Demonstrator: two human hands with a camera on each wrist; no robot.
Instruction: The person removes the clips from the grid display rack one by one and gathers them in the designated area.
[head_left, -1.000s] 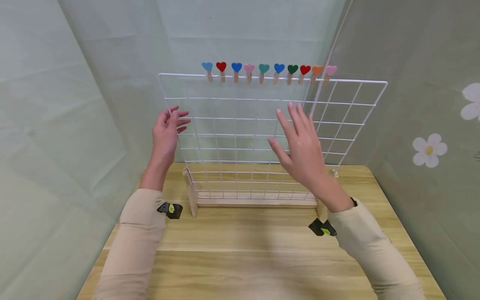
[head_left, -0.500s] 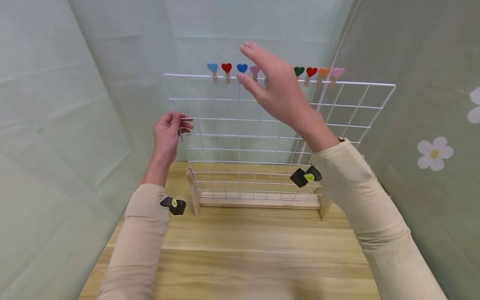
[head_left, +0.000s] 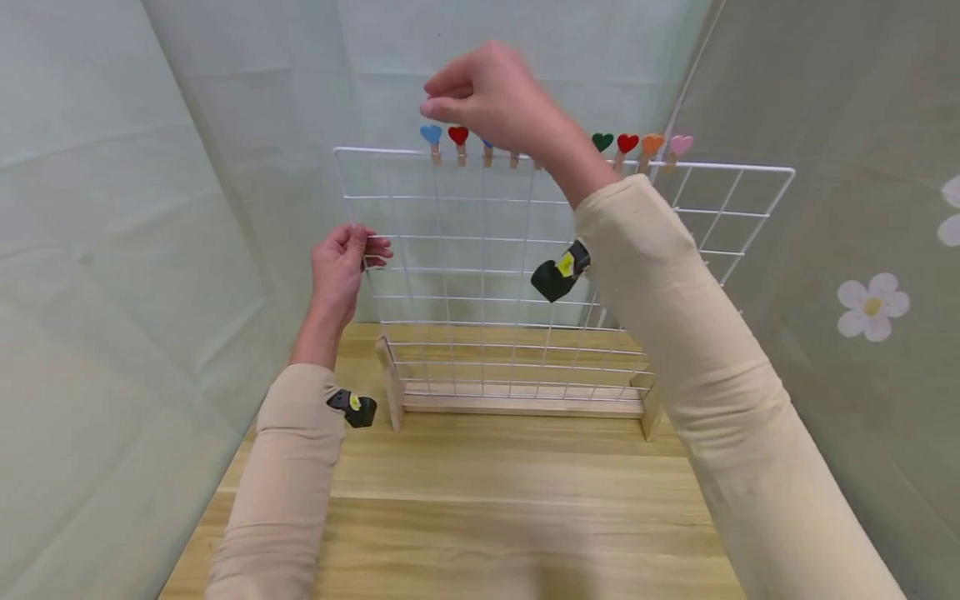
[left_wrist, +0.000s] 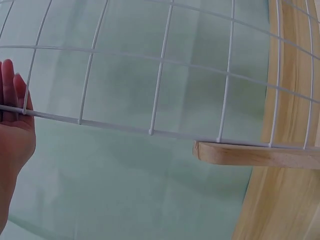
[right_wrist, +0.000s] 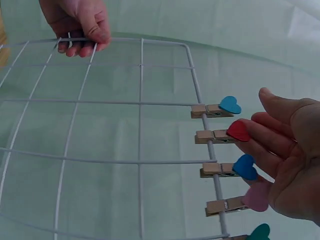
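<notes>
The step in hand looks like the reach for a peg at the left end of the row clipped along the top wire of the white wire grid (head_left: 525, 250), which stands upright in a wooden base (head_left: 517, 406) toward the far side of the bench (head_left: 487, 508). The left hand (head_left: 339, 268) grips the grid's left edge wire, fingers curled round it, steadying the panel. The right hand (head_left: 495, 96) hovers just above the light blue heart peg (head_left: 431, 137) and the red heart peg (head_left: 458, 138); its fingers (right_wrist: 272, 137) are loosely bent, brushing the hearts but pinching none yet. The next move seems to call for thumb and forefinger closing on one peg's wooden tail. Half a second ago the right hand was lower and further right with its fingers spread; it has since risen and moved left.
</notes>
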